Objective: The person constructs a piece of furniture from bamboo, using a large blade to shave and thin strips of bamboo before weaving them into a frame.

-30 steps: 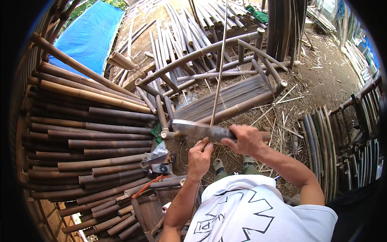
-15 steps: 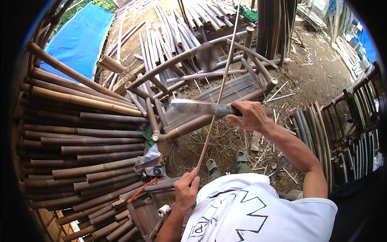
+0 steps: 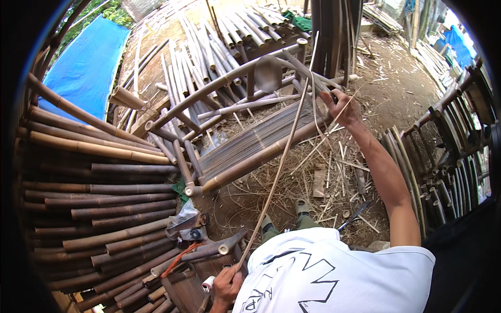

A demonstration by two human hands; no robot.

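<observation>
My left hand (image 3: 227, 286), low in view beside my shirt, is closed around the lower end of a long thin bamboo strip (image 3: 279, 175). The strip slants away from me, up and to the right, across a bamboo bench (image 3: 250, 169). My right hand (image 3: 343, 108) is closed on the dark handle of a machete (image 3: 327, 97), close to the strip's far part. Its blade points away and is hard to tell from the bench poles behind it. A thin curled shaving (image 3: 314, 101) hangs beside the strip near that hand.
Stacked dark bamboo poles (image 3: 125, 201) fill the left side. A blue tarp (image 3: 86, 68) lies beyond. Another dark blade (image 3: 355, 216) lies on the ground at right, among shavings (image 3: 297, 182). Left of my feet are a plastic bag (image 3: 185, 211) and a can (image 3: 207, 283).
My right hand has moved away from me and to the right along the strip with the machete. My left hand, still on the strip, sits lower in view. A curled shaving now shows.
</observation>
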